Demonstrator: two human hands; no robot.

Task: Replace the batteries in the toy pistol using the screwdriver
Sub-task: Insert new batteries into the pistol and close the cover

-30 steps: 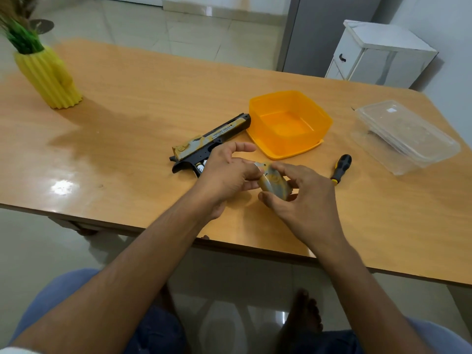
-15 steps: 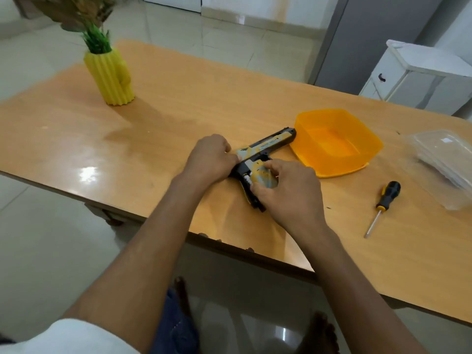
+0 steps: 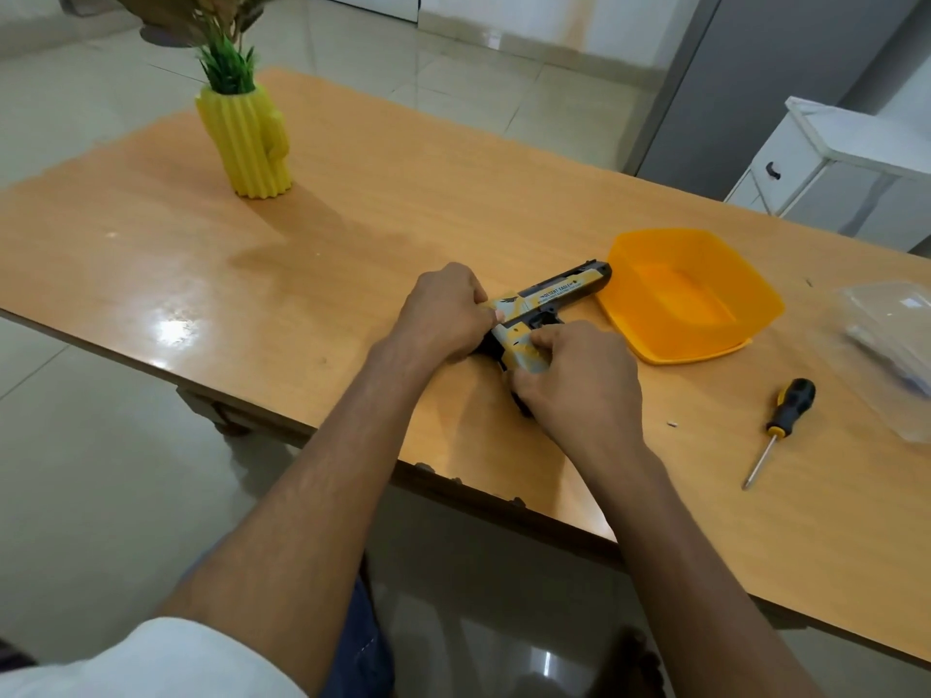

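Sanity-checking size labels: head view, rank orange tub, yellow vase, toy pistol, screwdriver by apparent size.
1. orange tub
2. yellow vase
3. toy pistol, partly hidden by both hands, so rank against the vase unsure
4. screwdriver

Toy pistol (image 3: 551,294) yellow/grey camo w/ black; bowl (image 3: 690,294) orange; screwdriver (image 3: 786,415) black/yellow.

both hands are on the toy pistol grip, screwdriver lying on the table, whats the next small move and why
Probably press the grip cover flush with the right hand while the left hand steadies the toy pistol. The screwdriver lies untouched on the table, so reaching for it likely comes after.
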